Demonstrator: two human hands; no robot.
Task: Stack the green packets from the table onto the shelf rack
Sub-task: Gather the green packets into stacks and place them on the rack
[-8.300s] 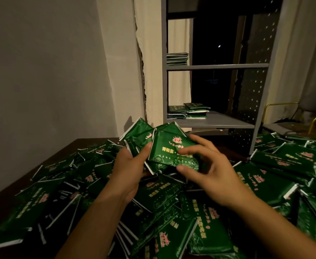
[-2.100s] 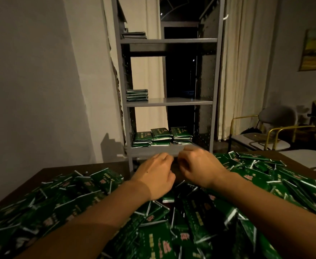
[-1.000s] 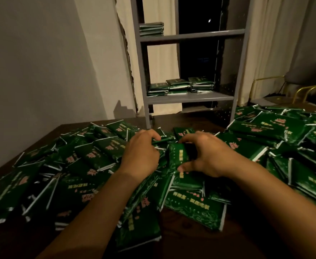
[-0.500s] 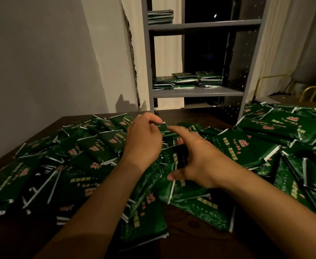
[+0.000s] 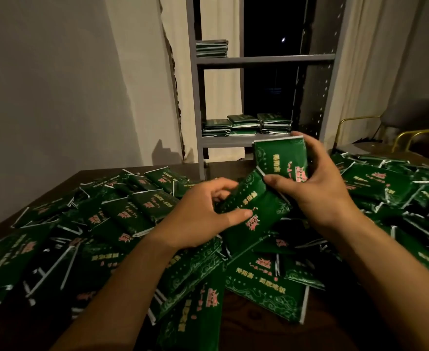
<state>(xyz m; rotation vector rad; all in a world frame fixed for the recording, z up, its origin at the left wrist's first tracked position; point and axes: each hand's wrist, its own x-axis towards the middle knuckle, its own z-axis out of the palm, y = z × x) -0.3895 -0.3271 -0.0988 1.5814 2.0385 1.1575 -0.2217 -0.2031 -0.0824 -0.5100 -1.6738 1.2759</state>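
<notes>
Packets [image 5: 142,211] in green wrap cover nearly the whole dark table [image 5: 236,168], heaped and overlapping from the left edge across to the right. Only a narrow strip of bare wood shows along the far edge in front of the rack and a small patch near the bottom, between the forearms.

The right hand [image 5: 317,188] holds one upright packet [image 5: 280,158] above the heap — thumb pressed on its front, fingers [image 5: 307,140] curled round its top right corner and far side. The left hand [image 5: 198,216] grips a tilted packet [image 5: 254,206] just below it, thumb across the printed face and fingers bent behind the upper left edge. The two packets touch where the tilted one's top corner meets the upright one's lower edge.

Beyond the table stands a grey metal shelf rack [image 5: 264,59]. Its lower shelf carries three short stacks [image 5: 246,124] side by side on the left, with open room to the right of them; the shelf above has one small stack [image 5: 211,48] at its left end, and the rest of that shelf is free.

A pale wall is on the left, cream curtains [image 5: 355,72] flank a dark window behind the rack, and a chair with a brass-coloured frame [image 5: 411,138] stands at right.
</notes>
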